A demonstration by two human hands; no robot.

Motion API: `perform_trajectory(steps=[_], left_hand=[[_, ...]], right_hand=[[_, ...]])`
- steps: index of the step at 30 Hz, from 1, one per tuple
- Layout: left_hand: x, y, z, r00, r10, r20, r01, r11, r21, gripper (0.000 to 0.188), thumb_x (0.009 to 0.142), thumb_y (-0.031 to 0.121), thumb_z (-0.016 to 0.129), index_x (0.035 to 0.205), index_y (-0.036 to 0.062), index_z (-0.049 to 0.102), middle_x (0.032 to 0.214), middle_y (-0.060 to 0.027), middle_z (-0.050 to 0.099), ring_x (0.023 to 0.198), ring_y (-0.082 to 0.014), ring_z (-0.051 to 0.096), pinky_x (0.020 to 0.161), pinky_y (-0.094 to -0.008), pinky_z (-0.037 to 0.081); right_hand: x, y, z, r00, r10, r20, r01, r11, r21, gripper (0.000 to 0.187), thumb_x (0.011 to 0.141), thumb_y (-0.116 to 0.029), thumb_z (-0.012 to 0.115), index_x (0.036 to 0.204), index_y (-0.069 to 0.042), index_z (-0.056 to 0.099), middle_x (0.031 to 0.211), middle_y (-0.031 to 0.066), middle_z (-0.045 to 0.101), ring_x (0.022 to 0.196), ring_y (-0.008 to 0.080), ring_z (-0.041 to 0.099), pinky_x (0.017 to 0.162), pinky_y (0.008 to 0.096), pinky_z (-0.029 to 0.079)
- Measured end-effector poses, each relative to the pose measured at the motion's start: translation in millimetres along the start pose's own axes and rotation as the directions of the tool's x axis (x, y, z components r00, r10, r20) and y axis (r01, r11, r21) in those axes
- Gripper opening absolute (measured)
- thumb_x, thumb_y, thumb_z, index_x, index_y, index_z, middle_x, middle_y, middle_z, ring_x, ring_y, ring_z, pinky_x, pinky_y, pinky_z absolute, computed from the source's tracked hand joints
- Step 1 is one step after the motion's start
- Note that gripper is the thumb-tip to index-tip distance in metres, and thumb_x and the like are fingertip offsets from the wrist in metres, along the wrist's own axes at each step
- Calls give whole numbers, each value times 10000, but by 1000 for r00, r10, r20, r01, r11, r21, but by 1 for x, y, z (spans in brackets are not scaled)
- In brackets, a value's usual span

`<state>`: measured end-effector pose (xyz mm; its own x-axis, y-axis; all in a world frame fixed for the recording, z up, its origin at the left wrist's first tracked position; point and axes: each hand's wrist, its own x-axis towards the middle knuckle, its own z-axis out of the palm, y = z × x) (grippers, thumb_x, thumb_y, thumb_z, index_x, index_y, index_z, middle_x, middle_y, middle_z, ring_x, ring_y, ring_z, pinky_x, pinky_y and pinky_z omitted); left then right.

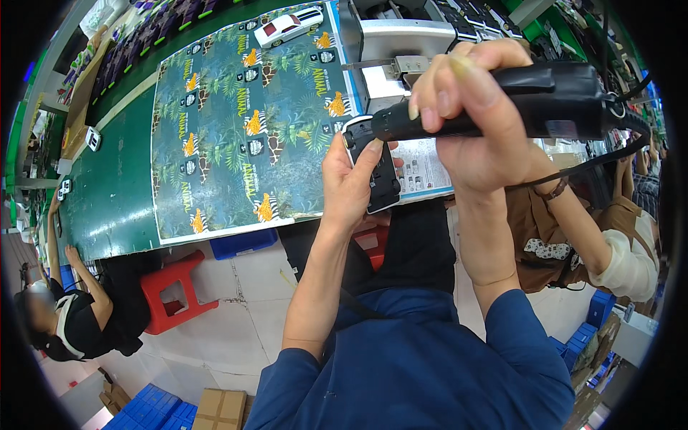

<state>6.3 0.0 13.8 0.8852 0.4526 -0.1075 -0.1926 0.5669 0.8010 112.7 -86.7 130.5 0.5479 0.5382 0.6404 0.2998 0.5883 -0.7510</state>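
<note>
My left hand [342,179] is closed around a toy car [385,180] turned with its black underside up, at the front edge of the bench. A thumb presses on that underside. In my right hand [481,107] is a black electric screwdriver [555,97], held nearly level, its cord trailing off to the right. The screwdriver's nose meets the car's underside near its far end, beside my left thumb; the bit itself is too small to make out. A finished-looking white toy car [289,27] with red windows stands farther back on the printed sheet [222,143].
Beyond my hands stands a grey metal fixture [408,39], with several black car bases [473,20] behind it. A green bench [115,193] runs left toward a seated co-worker [79,315] and a red stool [168,290]. Another person's arm [588,244] is close on the right.
</note>
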Motion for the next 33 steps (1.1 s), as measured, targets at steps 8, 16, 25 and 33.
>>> perform_trajectory(steps=[8, 16, 25, 33], left_hand=[[0, -7, -6, 998, 44, 40, -46, 998, 50, 276, 990, 143, 599, 1214, 5, 519, 1050, -162, 694, 843, -189, 712, 728, -317, 610], [-1, -8, -8, 994, 76, 74, -80, 996, 45, 264, 982, 119, 606, 1199, 0, 514, 1047, -166, 697, 853, -187, 714, 743, -317, 609], [-2, -9, -7, 993, 85, 87, -89, 995, 45, 258, 972, 98, 624, 1196, 15, 529, 1022, -118, 703, 832, -129, 682, 743, -290, 574], [-2, -7, -5, 996, 64, 69, -66, 997, 30, 216, 983, 95, 597, 1167, 8, 524, 1028, -168, 700, 829, -191, 715, 721, -315, 613]], right_hand=[[21, 6, 0, 863, 304, -403, -142, 912, 384, 156, 928, -181, 603, 974, -34, 625, 627, 44, 533, 498, 180, 547, 529, 321, 481], [28, 16, -20, 856, 386, -344, -203, 863, 463, 164, 938, -201, 580, 904, -51, 637, 646, 37, 533, 537, 183, 559, 566, 346, 499], [36, 15, -23, 833, 412, -370, -232, 866, 443, 147, 907, -236, 633, 879, -92, 624, 646, 13, 532, 536, 171, 556, 570, 339, 489], [35, 15, -17, 818, 371, -439, -196, 898, 393, 159, 904, -230, 637, 899, -71, 634, 641, 16, 531, 534, 168, 552, 568, 335, 477]])
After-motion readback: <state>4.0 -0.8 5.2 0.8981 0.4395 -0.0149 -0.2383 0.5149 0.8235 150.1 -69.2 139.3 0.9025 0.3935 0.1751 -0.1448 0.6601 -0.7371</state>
